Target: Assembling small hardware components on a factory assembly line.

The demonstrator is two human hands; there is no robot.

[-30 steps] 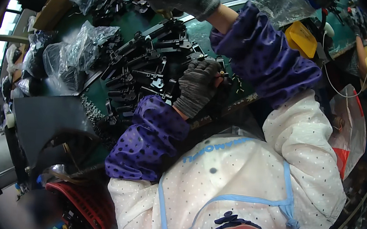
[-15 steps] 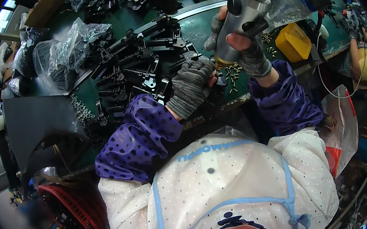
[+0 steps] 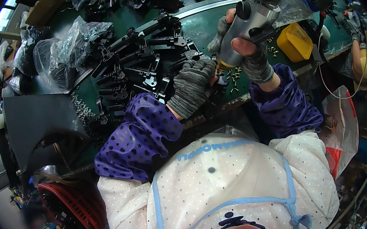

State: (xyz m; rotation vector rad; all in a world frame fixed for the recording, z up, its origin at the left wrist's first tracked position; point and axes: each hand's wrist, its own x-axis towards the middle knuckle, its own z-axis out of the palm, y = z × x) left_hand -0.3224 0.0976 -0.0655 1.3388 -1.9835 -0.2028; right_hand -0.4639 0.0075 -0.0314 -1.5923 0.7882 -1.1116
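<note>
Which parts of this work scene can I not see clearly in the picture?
- Head view: the tip of the grey metal power screwdriver is hidden behind the left hand in its grey knitted glove.
- The small black part under that hand is covered by it.
- The right hand hides the tool's far side.
- The small brass screws are too small to count.
- The yellow plastic box: contents unclear.

Green bench point(image 3: 202, 26); seemingly black brackets point(image 3: 139, 64)
</note>
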